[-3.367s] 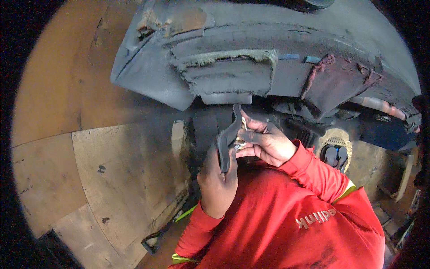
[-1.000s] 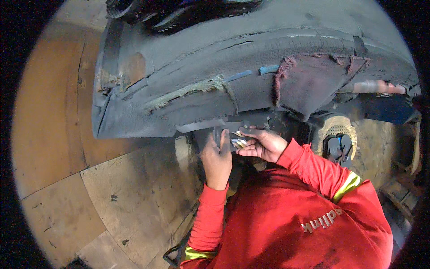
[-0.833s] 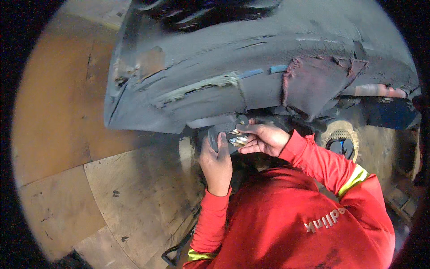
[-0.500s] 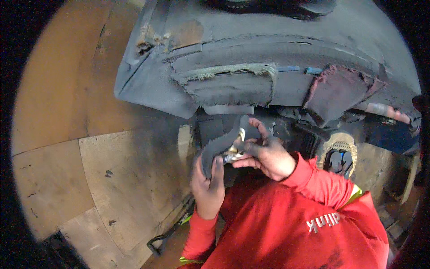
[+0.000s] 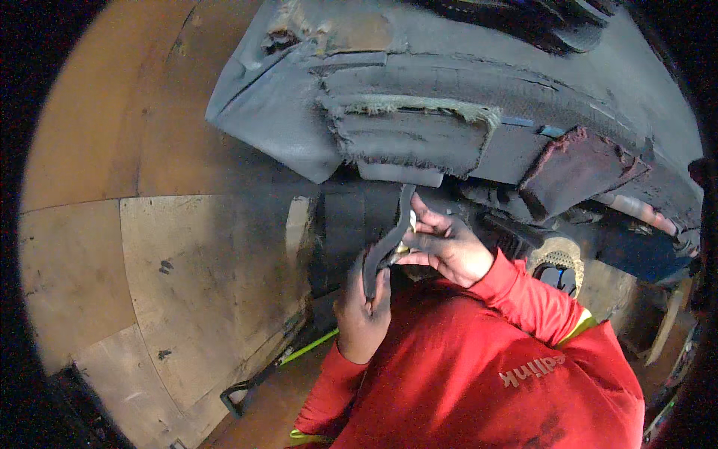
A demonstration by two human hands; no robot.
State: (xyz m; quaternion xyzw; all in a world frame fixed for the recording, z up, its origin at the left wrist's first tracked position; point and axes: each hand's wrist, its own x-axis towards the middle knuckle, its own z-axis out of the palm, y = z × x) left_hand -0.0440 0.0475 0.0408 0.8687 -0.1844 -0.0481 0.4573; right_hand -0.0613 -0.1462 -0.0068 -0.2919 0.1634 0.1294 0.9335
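A dark grey, curved, thick-edged piece (image 5: 390, 241) stands in front of me, seen nearly edge-on; its exact kind does not show. My left hand (image 5: 362, 318) grips its lower end, the thumb on one side and the fingers hidden behind. On the right face, my right hand (image 5: 455, 250) has its fingers closed around the piece's upper and middle part. Between those fingers and the piece, a pale and yellowish shiny patch (image 5: 407, 233) shows, too small to identify. The upper tip comes close to a light grey ledge (image 5: 402, 174); whether they touch I cannot tell.
A dust-covered grey machine housing (image 5: 464, 71) spans the far side, with frayed cloth pads (image 5: 419, 138) and a reddish cloth flap (image 5: 583, 168). Worn boards (image 5: 213, 254) cover the floor at left. A foot in a sandal (image 5: 559, 262) is at right, a black bent handle (image 5: 238, 396) lower left.
The piece has turned from showing its inner face to nearly edge-on. My left hand has shifted slightly right. The housing sits a little higher and further right in view.
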